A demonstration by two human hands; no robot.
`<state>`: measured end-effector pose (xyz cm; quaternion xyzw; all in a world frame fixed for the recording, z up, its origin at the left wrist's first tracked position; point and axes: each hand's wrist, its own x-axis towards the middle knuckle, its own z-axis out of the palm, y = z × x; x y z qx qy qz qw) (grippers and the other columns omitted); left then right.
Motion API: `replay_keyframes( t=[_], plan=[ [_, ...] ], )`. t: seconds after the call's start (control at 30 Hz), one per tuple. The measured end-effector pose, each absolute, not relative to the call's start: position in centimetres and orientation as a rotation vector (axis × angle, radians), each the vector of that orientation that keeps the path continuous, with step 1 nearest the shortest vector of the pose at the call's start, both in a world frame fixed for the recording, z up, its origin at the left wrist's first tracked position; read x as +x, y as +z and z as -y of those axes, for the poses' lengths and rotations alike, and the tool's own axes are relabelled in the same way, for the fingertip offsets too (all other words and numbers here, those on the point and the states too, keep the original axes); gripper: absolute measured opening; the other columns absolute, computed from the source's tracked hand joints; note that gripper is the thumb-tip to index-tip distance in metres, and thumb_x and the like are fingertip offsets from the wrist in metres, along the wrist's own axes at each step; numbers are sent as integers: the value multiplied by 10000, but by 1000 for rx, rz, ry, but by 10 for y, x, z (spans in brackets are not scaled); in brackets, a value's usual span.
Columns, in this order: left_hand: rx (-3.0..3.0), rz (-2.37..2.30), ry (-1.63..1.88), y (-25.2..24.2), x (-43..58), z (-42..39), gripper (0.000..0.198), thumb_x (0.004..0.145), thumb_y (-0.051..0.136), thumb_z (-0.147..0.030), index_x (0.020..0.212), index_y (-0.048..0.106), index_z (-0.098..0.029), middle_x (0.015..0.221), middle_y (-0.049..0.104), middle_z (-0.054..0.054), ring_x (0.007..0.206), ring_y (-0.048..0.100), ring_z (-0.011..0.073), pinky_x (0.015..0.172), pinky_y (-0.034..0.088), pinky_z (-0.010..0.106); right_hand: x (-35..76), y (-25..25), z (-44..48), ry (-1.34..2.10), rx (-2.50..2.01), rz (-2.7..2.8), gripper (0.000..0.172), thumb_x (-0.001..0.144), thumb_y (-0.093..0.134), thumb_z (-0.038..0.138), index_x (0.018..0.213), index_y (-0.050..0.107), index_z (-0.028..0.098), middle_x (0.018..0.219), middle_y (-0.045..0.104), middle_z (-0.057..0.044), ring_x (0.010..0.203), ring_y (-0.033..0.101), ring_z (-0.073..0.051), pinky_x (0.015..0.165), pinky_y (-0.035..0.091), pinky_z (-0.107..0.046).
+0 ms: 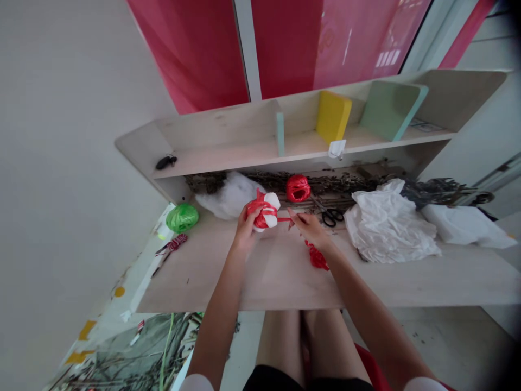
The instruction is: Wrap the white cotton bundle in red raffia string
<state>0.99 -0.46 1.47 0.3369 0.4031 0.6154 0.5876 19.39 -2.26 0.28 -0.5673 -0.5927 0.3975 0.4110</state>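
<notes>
My left hand (246, 229) grips a white stuffed bundle (268, 210) wrapped with red raffia ribbon, holding it just above the desk. A taut red strand (284, 219) runs from the bundle to my right hand (311, 229), whose fingertips pinch it. Below that hand, a loose red raffia scrap (316, 257) lies on the pale wooden desk (285, 282). Just beyond the hands sit a red raffia ball (298, 188) and black-handled scissors (331, 217). A mound of white cotton wadding (230, 195) lies behind the bundle.
A green raffia ball (182, 218) and red-and-white twine (173, 243) lie at the desk's left. Crumpled white paper (386, 225) and dried twigs (317, 183) fill the back right. A shelf (244, 152) with upright dividers overhangs the desk; my knees are below its front edge.
</notes>
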Motion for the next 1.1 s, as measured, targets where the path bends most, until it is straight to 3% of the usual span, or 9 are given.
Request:
replay_keyframes(
  t=[0.13, 0.3, 0.5, 0.63, 0.8, 0.93, 1.1],
  plan=[
    [655, -900, 1412, 13, 5, 0, 233, 750, 682, -285, 969, 678, -207, 911, 729, -8, 871, 672, 153, 751, 504, 232, 195, 1, 21, 943, -1370, 1565, 611, 769, 463, 741, 651, 631, 165, 519, 408, 20, 506, 371, -117, 489, 285, -262],
    [640, -876, 1403, 12, 2, -3, 261, 768, 672, -303, 1012, 676, -209, 918, 732, -19, 848, 671, 131, 730, 507, 206, 192, 4, 24, 969, -1214, 1623, 480, 798, 537, 629, 865, 630, 163, 608, 471, 25, 551, 381, -115, 516, 283, -252],
    [640, -868, 1401, 12, 2, -3, 227, 773, 677, -294, 979, 679, -198, 900, 735, -18, 781, 673, 114, 655, 503, 179, 190, 4, 25, 994, -1159, 1617, 414, 774, 603, 589, 787, 606, 175, 653, 527, 10, 572, 418, -116, 539, 312, -246],
    [640, -869, 1389, 11, 3, -2, 261, 760, 693, -307, 997, 676, -199, 959, 733, 1, 886, 678, 149, 748, 517, 216, 191, 8, 26, 958, -1227, 1627, 481, 831, 502, 619, 692, 619, 174, 579, 490, 10, 542, 413, -118, 523, 319, -253],
    [710, -861, 1387, 11, 4, 0, 288, 723, 719, -333, 978, 685, -203, 980, 728, 18, 940, 666, 177, 801, 517, 250, 190, 13, 29, 1032, -1309, 1540, 495, 803, 518, 640, 669, 630, 176, 509, 414, 30, 479, 382, -114, 465, 299, -257],
    [929, -951, 1414, 13, 10, 7, 375, 671, 769, -295, 1023, 671, -211, 1009, 709, 16, 918, 656, 167, 820, 506, 257, 188, 14, 29, 1028, -1284, 1528, 456, 813, 514, 599, 696, 644, 177, 535, 428, 26, 488, 367, -112, 476, 288, -259],
    [1105, -994, 1451, 13, 15, 13, 474, 619, 805, -188, 1064, 660, -263, 1122, 659, 8, 1107, 575, 183, 984, 423, 268, 189, 6, 26, 955, -1281, 1589, 404, 837, 490, 553, 693, 591, 189, 563, 468, 15, 545, 406, -130, 520, 297, -258]
  ],
)
